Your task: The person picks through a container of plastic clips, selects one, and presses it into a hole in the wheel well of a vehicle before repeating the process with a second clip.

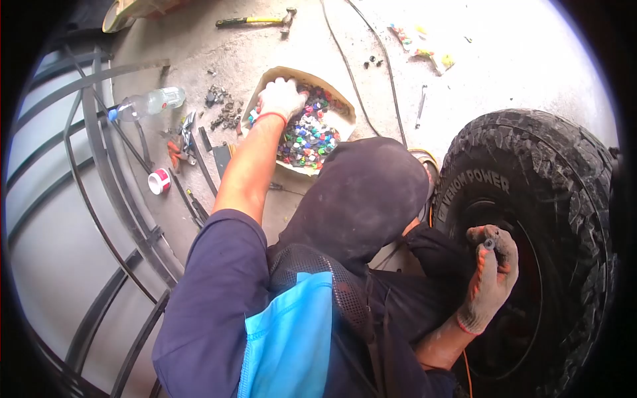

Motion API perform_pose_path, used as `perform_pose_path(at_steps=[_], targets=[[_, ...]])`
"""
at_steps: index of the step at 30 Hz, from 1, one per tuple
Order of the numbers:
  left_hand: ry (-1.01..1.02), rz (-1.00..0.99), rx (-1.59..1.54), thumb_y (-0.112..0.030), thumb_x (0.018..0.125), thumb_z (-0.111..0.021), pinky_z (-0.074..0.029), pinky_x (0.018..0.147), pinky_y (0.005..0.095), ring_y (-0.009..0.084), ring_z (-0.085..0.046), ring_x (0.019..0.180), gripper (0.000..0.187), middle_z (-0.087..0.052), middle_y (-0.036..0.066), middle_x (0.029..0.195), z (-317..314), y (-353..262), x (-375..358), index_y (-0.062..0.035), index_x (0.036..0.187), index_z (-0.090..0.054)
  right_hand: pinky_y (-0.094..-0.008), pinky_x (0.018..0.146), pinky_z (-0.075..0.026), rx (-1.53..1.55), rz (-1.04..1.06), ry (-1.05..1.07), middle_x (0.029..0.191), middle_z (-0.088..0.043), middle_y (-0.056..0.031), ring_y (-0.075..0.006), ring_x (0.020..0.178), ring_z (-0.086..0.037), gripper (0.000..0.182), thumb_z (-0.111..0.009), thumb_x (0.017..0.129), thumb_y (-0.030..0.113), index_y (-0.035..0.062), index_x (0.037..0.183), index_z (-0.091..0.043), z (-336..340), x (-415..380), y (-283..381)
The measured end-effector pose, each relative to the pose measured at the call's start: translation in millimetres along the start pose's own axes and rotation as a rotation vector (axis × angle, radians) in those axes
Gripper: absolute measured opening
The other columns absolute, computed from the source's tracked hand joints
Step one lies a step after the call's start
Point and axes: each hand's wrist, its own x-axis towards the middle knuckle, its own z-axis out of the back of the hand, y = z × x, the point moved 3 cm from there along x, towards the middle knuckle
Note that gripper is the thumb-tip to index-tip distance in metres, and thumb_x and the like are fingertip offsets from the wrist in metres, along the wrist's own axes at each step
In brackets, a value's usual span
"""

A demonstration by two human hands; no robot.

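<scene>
My left hand (281, 99), in a pale glove, reaches into an open cardboard box (342, 114). Its fingers curl down at the far side of a heap of small multicoloured plastic clips (310, 136); the fingertips are hidden, so I cannot make out what they grip. Beside the big black tyre (531, 146), my right hand (494, 278) is raised in a dirty grey glove with orange patches. Its thumb and fingers pinch a small dark round plastic clip (489, 244) with a hollow middle.
A hammer (259, 21) lies on the floor beyond the box, and cables (371, 46) run down to its right. Left are a plastic bottle (149, 103), a red-and-white cup (159, 181), scattered metal bits (229, 114) and a black metal frame (99, 146). A wrapper (431, 53) lies far right.
</scene>
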Motion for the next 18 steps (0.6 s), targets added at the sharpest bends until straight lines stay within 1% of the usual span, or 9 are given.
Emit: perform_pose_path(at_steps=[2,3,6,7,9,12,13,15,18], targets=[[-0.057,0.002,0.001,-0.061,0.096,-0.053,-0.042,0.11,0.06,0.0365,-0.051,0.134,0.064,-0.054,0.016,0.142,4,-14,-25,-0.0151,0.14,-0.058,-0.0292,0.084,-0.05,-0.028,0.001,-0.01,0.105,-0.066,-0.0125,-0.0197,0.096,-0.066,0.025,-0.061,0.088,-0.005,-0.0048,0.112,-0.067,0,-2,-3],[-0.074,0.014,0.039,-0.058,0.096,-0.055,-0.044,0.108,0.0574,0.0364,-0.052,0.133,0.06,-0.057,0.015,0.138,12,1,-48,-0.0151,0.137,-0.06,-0.0292,0.084,-0.05,0.017,-0.026,0.008,0.105,-0.066,-0.0125,-0.0197,0.096,-0.066,0.025,-0.061,0.088,-0.005,-0.0048,0.112,-0.067,-2,-2,-7],[-0.11,-0.098,-0.158,-0.052,0.095,-0.061,-0.046,0.104,0.0514,0.034,-0.053,0.13,0.051,-0.06,0.015,0.132,-11,-17,-69,-0.0143,0.129,-0.063,-0.0276,0.083,-0.049,0.004,-0.019,-0.009,0.105,-0.066,-0.012,-0.0186,0.095,-0.065,0.024,-0.061,0.088,-0.005,-0.0046,0.111,-0.067,5,-3,-2],[-0.167,-0.153,-0.18,-0.052,0.096,-0.06,-0.044,0.106,0.0485,0.0334,-0.055,0.126,0.05,-0.061,0.015,0.13,-17,-15,-75,-0.0147,0.129,-0.065,-0.0272,0.082,-0.049,0.011,-0.021,-0.009,0.105,-0.066,-0.0118,-0.0183,0.095,-0.065,0.024,-0.061,0.088,-0.005,-0.0045,0.111,-0.067,4,-2,-2],[-0.431,-0.267,-0.109,-0.051,0.095,-0.062,-0.041,0.105,0.0501,0.0314,-0.054,0.127,0.05,-0.06,0.013,0.131,-30,-12,-87,-0.0138,0.129,-0.064,-0.0267,0.082,-0.049,0.017,-0.024,-0.005,0.104,-0.066,-0.0117,-0.018,0.095,-0.065,0.024,-0.061,0.087,-0.005,-0.0044,0.111,-0.067,3,-1,-4],[-0.265,-0.233,-0.049,-0.049,0.096,-0.062,-0.043,0.106,0.0464,0.033,-0.057,0.121,0.048,-0.062,0.013,0.125,-25,-23,-105,-0.0145,0.128,-0.067,-0.026,0.081,-0.048,0.012,-0.026,0.0,0.105,-0.066,-0.0114,-0.0174,0.095,-0.065,0.024,-0.062,0.087,-0.004,-0.0042,0.111,-0.067,3,-1,-3],[-0.266,-0.232,-0.051,-0.049,0.096,-0.062,-0.043,0.106,0.0464,0.033,-0.057,0.121,0.048,-0.062,0.013,0.125,-20,-23,-108,-0.0145,0.128,-0.067,-0.0257,0.081,-0.048,0.012,-0.03,-0.004,0.105,-0.066,-0.0112,-0.0173,0.095,-0.065,0.025,-0.062,0.087,-0.004,-0.0042,0.111,-0.067,2,-1,-2],[-0.217,-0.34,-0.1,-0.049,0.094,-0.064,-0.045,0.104,0.0458,0.0333,-0.057,0.12,0.048,-0.06,0.014,0.127,-14,-23,-111,-0.0135,0.127,-0.067,-0.0254,0.08,-0.048,0.018,-0.036,-0.006,0.105,-0.066,-0.011,-0.0171,0.095,-0.065,0.025,-0.062,0.087,-0.004,-0.0041,0.112,-0.067,1,0,-2],[-0.211,-0.396,-0.194,-0.047,0.094,-0.065,-0.048,0.101,0.0442,0.0335,-0.057,0.122,0.049,-0.06,0.014,0.126,-7,-17,-103,-0.0114,0.127,-0.067,-0.0255,0.08,-0.048,0.016,-0.044,-0.016,0.105,-0.066,-0.0108,-0.0172,0.095,-0.065,0.025,-0.063,0.087,-0.004,-0.0042,0.112,-0.067,2,0,-2]])
